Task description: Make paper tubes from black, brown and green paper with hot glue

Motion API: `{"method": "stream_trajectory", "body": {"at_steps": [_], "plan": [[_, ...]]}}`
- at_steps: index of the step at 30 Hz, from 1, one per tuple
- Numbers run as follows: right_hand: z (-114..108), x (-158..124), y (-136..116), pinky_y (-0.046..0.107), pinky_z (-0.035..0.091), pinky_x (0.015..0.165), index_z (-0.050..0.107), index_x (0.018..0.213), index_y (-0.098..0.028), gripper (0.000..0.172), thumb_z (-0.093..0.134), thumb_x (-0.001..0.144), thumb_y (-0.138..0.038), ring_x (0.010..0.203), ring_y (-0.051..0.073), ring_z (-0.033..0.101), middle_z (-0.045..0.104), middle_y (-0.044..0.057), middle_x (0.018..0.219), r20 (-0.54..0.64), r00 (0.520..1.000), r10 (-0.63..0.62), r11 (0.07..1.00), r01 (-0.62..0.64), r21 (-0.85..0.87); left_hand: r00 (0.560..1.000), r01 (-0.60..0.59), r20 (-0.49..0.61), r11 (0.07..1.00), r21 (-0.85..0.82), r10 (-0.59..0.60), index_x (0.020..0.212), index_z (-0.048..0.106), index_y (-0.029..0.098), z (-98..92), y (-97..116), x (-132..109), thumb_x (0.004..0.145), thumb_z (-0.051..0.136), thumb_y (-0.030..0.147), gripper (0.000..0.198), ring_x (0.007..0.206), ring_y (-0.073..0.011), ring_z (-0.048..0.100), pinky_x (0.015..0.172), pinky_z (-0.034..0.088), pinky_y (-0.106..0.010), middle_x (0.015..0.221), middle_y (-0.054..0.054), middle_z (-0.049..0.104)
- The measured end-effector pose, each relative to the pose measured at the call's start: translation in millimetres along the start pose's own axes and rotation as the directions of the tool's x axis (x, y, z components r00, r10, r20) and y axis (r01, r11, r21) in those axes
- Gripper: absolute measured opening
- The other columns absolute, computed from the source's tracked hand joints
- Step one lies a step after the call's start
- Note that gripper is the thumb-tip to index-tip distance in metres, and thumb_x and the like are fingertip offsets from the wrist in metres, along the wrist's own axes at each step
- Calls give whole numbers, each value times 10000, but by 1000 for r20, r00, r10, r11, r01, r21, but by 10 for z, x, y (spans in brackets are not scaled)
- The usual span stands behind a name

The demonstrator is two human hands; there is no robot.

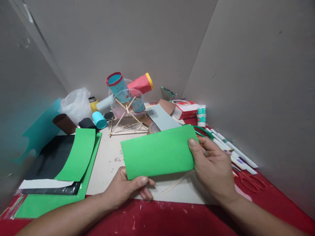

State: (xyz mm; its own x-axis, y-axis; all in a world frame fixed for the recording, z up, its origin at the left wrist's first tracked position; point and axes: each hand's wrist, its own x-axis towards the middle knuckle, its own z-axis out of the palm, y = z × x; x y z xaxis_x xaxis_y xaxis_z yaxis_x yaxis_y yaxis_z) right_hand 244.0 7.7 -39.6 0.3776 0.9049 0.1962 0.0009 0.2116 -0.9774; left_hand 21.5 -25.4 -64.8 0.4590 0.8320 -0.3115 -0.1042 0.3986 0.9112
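Note:
A rectangular piece of green paper (pixel 158 152) is held up between both hands above the white board (pixel 103 177). My left hand (pixel 131 186) grips its lower left corner, thumb in front and fingers beneath. At the right edge, my right hand (pixel 214 167) pinches the paper with the thumb on its face and the fingers behind. Beyond the paper stands a frame of thin wooden sticks (pixel 128 111) with clear plastic discs (pixel 137 93). A blue paper tube with a red rim (pixel 116 85) and a red paper tube with a yellow rim (pixel 141 83) rest on it.
Green and black sheets (pixel 81 154) lie at left, near a brown paper tube (pixel 64 124) and a plastic bag (pixel 76 105). Glue sticks (pixel 201 116), a red box (pixel 183 111), markers (pixel 236 147) and red-handled scissors (pixel 251 182) are at right. Grey walls enclose the back and sides.

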Motion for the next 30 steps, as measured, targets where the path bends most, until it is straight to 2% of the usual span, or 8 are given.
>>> {"method": "stream_trajectory", "body": {"at_steps": [5,10,15,17,21,24,30], "plan": [[17,-5,62,321,508,426,645,819,-238,379,721,718,-595,526,214,622,674,29,664,-15,1000,-2,999,3,37,1000,-14,-18,1000,-3,14,890,735,61,23,-1,-11,707,751,547,519,579,-185,683,571,517,-263,642,-113,710],[80,-57,149,305,542,490,625,872,-229,326,679,797,-542,585,199,643,682,21,716,67,998,-12,994,5,106,999,-21,-28,998,51,22,940,729,63,42,-29,-34,703,700,640,624,582,-183,667,596,511,-282,639,-103,698],[106,-165,147,241,455,308,583,915,-241,345,646,816,-565,398,152,541,614,-30,582,168,984,55,987,-79,138,998,8,-56,993,117,-2,938,737,90,41,-42,-37,750,600,696,649,571,-175,645,656,518,-307,625,-89,707],[102,-193,133,220,421,257,578,925,-243,369,645,804,-585,377,152,532,582,-43,547,169,982,86,987,-108,120,999,6,-54,993,115,0,919,738,95,37,-41,-35,762,575,706,651,570,-177,647,661,520,-310,625,-88,710],[101,-220,123,227,467,255,581,950,-239,408,639,791,-611,387,147,531,568,-47,553,170,978,121,987,-137,84,1000,5,-31,998,61,-4,906,737,88,31,-46,-22,752,596,701,647,557,-171,651,641,519,-297,619,-93,710],[109,-241,113,200,445,244,579,958,-238,407,639,794,-606,350,120,490,548,-59,540,176,978,114,990,-127,64,999,17,-30,999,30,-16,897,738,72,31,-51,-11,749,588,713,675,542,-173,650,606,509,-286,602,-100,703],[119,-294,50,183,397,226,555,874,-231,427,671,751,-624,279,105,455,551,-61,490,154,979,135,988,-145,54,996,60,-65,997,47,-57,900,747,77,15,-43,-11,802,522,702,671,564,-174,653,651,516,-302,618,-93,714]]}}
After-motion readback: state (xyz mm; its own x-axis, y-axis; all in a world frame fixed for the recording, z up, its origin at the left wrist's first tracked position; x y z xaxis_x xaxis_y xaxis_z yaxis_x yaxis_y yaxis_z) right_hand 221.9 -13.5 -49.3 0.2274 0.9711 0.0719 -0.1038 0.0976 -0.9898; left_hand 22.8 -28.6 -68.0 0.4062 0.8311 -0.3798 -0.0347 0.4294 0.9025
